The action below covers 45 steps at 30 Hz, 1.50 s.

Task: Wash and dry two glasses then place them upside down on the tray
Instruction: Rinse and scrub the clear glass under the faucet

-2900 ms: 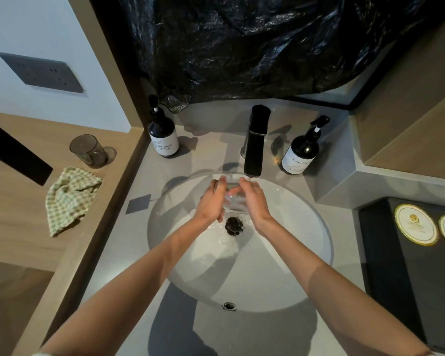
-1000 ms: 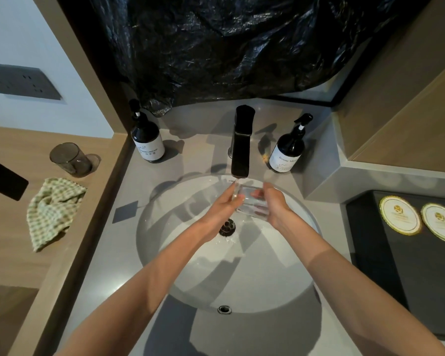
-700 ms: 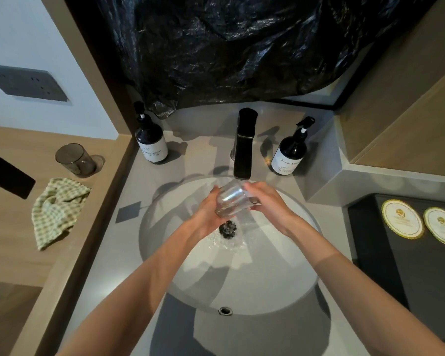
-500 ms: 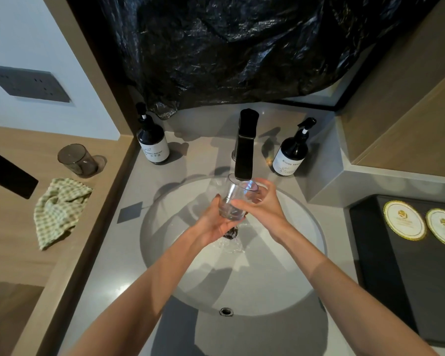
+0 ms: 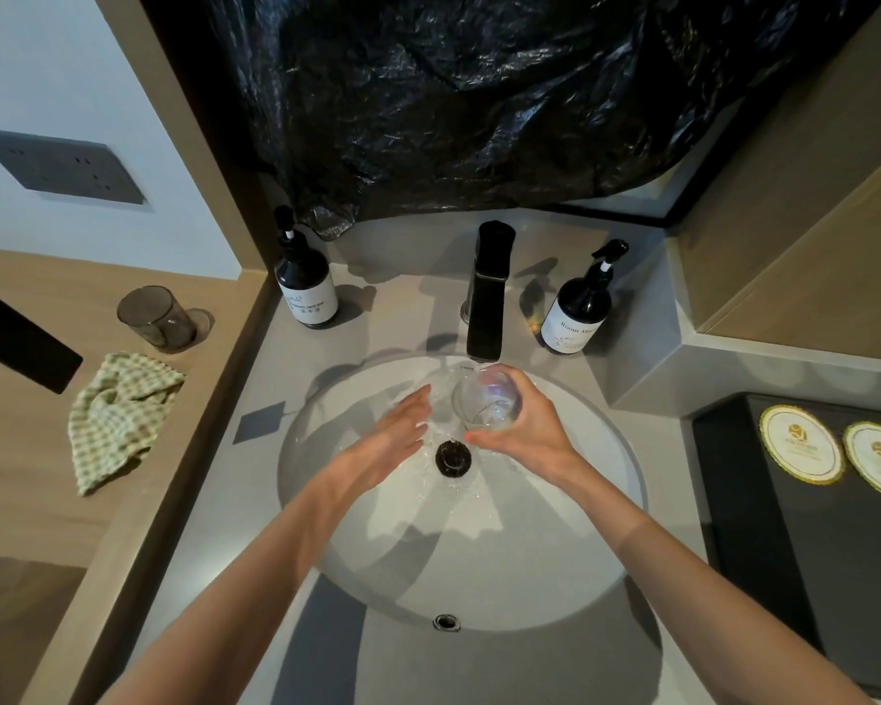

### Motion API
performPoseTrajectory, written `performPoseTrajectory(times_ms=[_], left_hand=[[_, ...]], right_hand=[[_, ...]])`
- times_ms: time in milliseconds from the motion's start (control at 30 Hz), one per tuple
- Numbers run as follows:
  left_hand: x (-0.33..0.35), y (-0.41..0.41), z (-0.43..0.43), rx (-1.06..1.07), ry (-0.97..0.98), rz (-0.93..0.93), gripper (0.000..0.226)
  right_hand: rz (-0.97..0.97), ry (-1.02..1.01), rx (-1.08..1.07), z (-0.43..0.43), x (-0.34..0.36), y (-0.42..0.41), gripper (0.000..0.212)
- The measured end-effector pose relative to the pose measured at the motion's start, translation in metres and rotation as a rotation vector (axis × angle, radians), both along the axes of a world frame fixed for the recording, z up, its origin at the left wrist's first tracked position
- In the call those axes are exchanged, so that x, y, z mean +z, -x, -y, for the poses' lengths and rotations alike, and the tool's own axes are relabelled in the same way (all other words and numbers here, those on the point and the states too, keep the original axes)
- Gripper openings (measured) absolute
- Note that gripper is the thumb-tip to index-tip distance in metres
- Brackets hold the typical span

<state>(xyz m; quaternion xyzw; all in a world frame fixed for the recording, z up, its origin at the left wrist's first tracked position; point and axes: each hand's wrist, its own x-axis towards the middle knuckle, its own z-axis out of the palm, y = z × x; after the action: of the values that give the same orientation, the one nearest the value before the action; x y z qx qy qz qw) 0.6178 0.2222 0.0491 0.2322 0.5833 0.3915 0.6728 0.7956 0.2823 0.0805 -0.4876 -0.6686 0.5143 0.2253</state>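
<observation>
Since half a second ago our left hand [image 5: 382, 442] has come off the clear glass [image 5: 487, 402]. It now hangs with straight fingers over the bowl, just left of the glass. Only our right hand [image 5: 522, 440] wraps the glass, which is tilted right under the spout of the black faucet [image 5: 489, 297].

We see the grey counter [image 5: 377, 338] ringing the white sink [image 5: 555, 577], whose bowl spreads wide around both hands and is wet around the drain [image 5: 452, 457]. At right, the black tray [image 5: 784, 526] lies with its left edge near the sink rim and carries two gold-rimmed discs [image 5: 802, 445] at its far end. At left, on the wooden counter [image 5: 31, 501], the checked cloth [image 5: 120, 414] lies crumpled. The smoky glass [image 5: 156, 318] stands upright just beyond it, well apart from the tray. The left pump bottle [image 5: 306, 290] and the right pump bottle [image 5: 578, 310] flank the faucet, touching nothing.
</observation>
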Motion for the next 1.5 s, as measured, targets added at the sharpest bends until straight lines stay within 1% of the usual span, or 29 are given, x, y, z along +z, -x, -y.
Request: performPoseTrajectory(times_ms=[133,200,267,367,433,500,567,633,667,700,833,900,967,1100,1133,1200,1267,1300,1333,1367,1433,1500], left_hand=[[0.009,0.006,0.006,0.032,-0.056,-0.036,0.041],[0.015,0.006,0.009,0.036,-0.113,-0.060,0.036],[0.023,0.007,0.010,0.062,-0.131,-0.102,0.032],[0.028,0.007,0.007,0.067,-0.132,-0.148,0.035],[0.029,0.008,0.006,0.045,-0.171,-0.238,0.037],[0.031,0.007,0.005,0.024,-0.293,-0.385,0.041],[0.032,0.006,0.004,-0.089,-0.471,-0.629,0.058],[0.026,0.008,0.002,-0.332,-0.674,-0.899,0.067],[0.023,0.012,0.002,-0.449,-0.721,-0.987,0.066],[0.023,0.014,0.001,-0.539,-0.726,-1.042,0.062],[0.031,0.007,-0.009,-0.822,-0.747,-1.185,0.034],[0.036,-0.002,-0.014,-0.908,-0.744,-1.188,0.028],[0.038,-0.008,-0.018,-0.942,-0.719,-1.187,0.025],[0.029,-0.010,-0.021,-0.993,-0.736,-1.286,0.031],[0.027,-0.009,-0.020,-0.958,-0.708,-1.253,0.032],[0.023,-0.011,-0.017,-0.808,-0.662,-1.027,0.036],[0.024,-0.016,-0.012,-0.690,-0.645,-0.799,0.023],[0.027,-0.018,-0.010,-0.654,-0.643,-0.737,0.019],[0.029,-0.019,-0.009,-0.632,-0.641,-0.737,0.018],[0.031,-0.020,-0.008,-0.633,-0.639,-0.792,0.017],[0.032,-0.017,-0.011,-0.720,-0.612,-1.001,0.017],[0.038,-0.012,-0.013,-0.832,-0.599,-1.206,0.027]], right_hand=[[-0.004,-0.019,-0.100,-0.004,-0.002,0.010,0.082],[0.016,-0.008,-0.074,-0.006,-0.005,0.012,0.082],[0.011,0.010,-0.039,-0.003,-0.007,0.017,0.080],[0.011,0.022,-0.107,0.001,-0.007,0.024,0.076],[0.041,0.038,-0.051,0.001,-0.007,0.024,0.078],[0.068,0.051,-0.019,0.001,-0.005,0.020,0.075],[0.104,0.051,0.014,0.000,-0.001,0.017,0.074],[0.141,0.047,0.101,-0.003,0.005,0.013,0.078],[0.150,0.043,0.134,-0.005,0.008,0.010,0.079],[0.160,0.031,0.168,-0.008,0.012,0.007,0.080],[0.222,-0.026,0.325,-0.014,0.028,0.000,0.080],[0.210,-0.031,0.344,-0.014,0.030,-0.002,0.081],[0.199,-0.051,0.335,-0.012,0.028,-0.005,0.083],[0.204,-0.054,0.266,-0.008,0.021,-0.021,0.079],[0.196,-0.023,0.243,-0.007,0.018,-0.025,0.080],[0.102,0.071,0.179,-0.006,0.011,-0.032,0.082],[-0.027,0.196,0.120,-0.005,0.005,-0.035,0.077],[-0.067,0.252,0.098,-0.005,0.004,-0.036,0.072],[-0.087,0.292,0.081,-0.004,0.004,-0.036,0.068],[-0.099,0.317,0.077,-0.004,0.005,-0.037,0.063],[-0.132,0.375,0.087,-0.002,0.008,-0.038,0.051],[-0.202,0.482,0.109,-0.001,0.013,-0.039,0.043]])
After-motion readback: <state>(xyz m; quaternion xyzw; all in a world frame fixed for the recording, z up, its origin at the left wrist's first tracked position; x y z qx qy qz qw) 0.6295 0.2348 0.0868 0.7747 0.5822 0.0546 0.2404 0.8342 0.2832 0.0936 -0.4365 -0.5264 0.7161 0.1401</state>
